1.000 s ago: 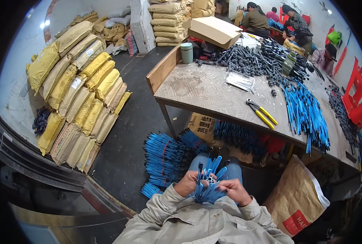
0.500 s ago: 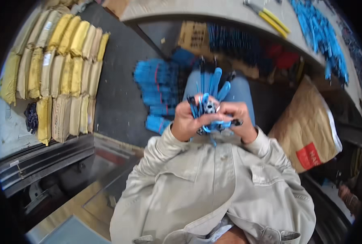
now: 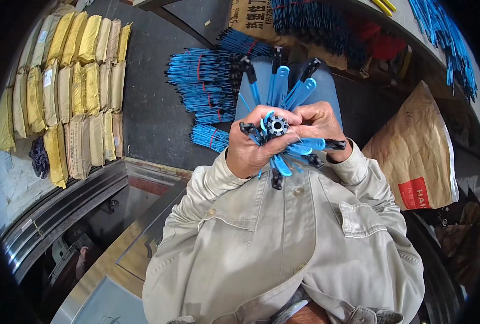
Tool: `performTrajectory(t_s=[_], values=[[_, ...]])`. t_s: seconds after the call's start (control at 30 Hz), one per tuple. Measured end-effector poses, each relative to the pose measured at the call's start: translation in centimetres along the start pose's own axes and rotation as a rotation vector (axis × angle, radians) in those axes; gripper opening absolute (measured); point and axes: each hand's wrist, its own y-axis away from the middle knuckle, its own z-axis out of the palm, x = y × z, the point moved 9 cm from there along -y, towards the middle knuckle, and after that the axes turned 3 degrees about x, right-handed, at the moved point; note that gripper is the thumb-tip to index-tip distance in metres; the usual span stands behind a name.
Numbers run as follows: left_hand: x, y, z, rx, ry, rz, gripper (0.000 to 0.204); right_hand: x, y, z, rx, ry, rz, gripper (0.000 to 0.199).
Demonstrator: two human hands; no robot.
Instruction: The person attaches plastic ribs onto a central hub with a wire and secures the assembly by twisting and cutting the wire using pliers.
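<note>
A round black-and-grey slotted hub (image 3: 277,125) sits between my hands above my lap. Blue strips with black end pieces (image 3: 276,180) fan out around it, like the ribs of an umbrella frame. My left hand (image 3: 246,148) is wrapped round this frame, its thumb lying just under the hub. At the hub's right side my right hand (image 3: 322,121) is closed in a pinch. A thin pale line, perhaps wire or thread, shows below its fingertips; what exactly they grip is hidden.
Bundles of blue rods (image 3: 199,70) tied in red lie on the floor ahead and left. Yellow and tan wrapped packages (image 3: 83,92) are stacked far left. A brown paper sack (image 3: 413,146) stands at right. Loose blue strips (image 3: 450,48) lie on the table at upper right.
The view has shifted and sharpened. The blue strips now spread wider around the hub, which faces up more plainly. Both hands stay on the frame.
</note>
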Motion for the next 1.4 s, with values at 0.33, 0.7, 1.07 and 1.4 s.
performTrajectory(t_s=[0.33, 0.7, 1.07, 1.4], values=[[1.1, -1.4, -0.4, 0.059, -0.195, 0.233, 0.015, -15.9, -5.3, -16.9, 0.691, 0.854, -0.589, 0.016], [-1.8, -0.4, -1.0, -0.002, -0.115, -0.143, 0.017, -16.9, -10.8, -20.7, 0.853, 1.824, -0.444, 0.041], [0.2, -2.0, -1.9, -0.188, -0.182, -0.073, 0.027, -14.6, 0.2, -7.3, 0.17, 0.817, -0.584, 0.017], [1.6, 0.1, 0.3, -0.293, -0.245, 0.154, 0.037, -12.5, 3.9, 2.1, 0.023, 1.768, -0.678, 0.027]])
